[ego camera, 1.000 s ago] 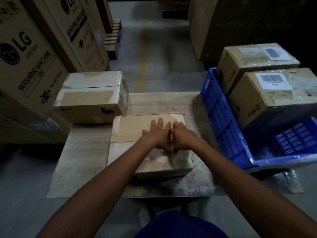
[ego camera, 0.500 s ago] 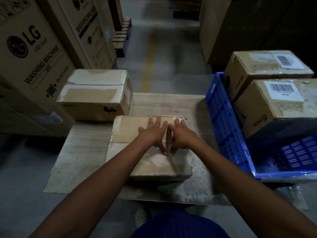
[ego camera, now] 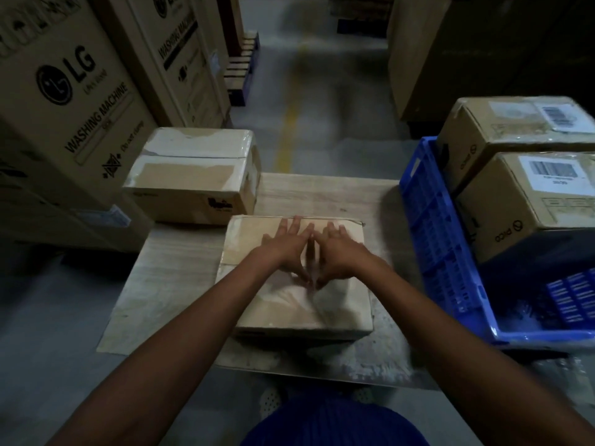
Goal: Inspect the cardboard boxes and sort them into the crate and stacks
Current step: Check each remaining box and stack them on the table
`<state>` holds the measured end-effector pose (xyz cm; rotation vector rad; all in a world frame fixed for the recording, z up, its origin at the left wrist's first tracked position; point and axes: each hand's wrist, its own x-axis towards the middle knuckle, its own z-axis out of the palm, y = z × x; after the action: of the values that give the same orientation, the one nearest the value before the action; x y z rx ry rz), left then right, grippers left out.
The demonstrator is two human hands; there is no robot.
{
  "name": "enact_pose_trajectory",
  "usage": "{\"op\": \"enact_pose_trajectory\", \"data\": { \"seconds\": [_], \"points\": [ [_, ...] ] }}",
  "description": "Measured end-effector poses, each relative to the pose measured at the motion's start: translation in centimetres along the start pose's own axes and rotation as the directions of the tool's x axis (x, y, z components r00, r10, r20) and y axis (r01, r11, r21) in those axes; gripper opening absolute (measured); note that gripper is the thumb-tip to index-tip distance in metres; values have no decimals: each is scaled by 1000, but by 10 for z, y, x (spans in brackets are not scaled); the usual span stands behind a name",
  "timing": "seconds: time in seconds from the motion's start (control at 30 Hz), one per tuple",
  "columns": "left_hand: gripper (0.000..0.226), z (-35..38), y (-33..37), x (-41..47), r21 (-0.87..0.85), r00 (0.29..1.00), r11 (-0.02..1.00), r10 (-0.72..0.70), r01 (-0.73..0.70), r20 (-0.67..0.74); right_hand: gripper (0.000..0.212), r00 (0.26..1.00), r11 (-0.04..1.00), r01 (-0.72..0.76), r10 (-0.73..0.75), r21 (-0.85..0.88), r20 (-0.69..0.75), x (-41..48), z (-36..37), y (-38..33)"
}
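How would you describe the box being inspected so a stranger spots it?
Left of the blue crate lies a pale board. The flat cardboard box nearest the person rests on it. Unlike the taller taped box behind, it has the left hand and right hand flat on top.

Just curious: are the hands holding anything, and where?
Nothing held: the left hand and right hand lie flat on top of the box.

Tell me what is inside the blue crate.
The blue crate holds two cardboard boxes, the far box and the near box. Its near end shows its own bare floor. Anything beneath or behind the boxes is covered.
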<state>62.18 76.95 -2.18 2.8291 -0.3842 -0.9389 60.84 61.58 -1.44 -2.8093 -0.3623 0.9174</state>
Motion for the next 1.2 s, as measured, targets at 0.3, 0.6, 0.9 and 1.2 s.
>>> {"op": "enact_pose_trajectory", "data": {
  "seconds": [0.3,0.6,0.9,1.2],
  "points": [
    [146,12,-33,-23,83,995,996,-25,16,101,135,996,999,-55,55,-4,71,-12,15,-37],
    [144,26,-71,-56,181,988,980,52,-78,145,132,992,999,-48,50,-19,117,-20,38,-75],
    [141,24,-93,-68,193,997,981,-11,-4,76,126,996,994,61,-54,-92,75,-15,44,-117],
    [144,12,-117,-62,137,1000,990,16,-14,-15,120,995,996,43,-50,-75,-85,0,14,-112]
  ]
}}
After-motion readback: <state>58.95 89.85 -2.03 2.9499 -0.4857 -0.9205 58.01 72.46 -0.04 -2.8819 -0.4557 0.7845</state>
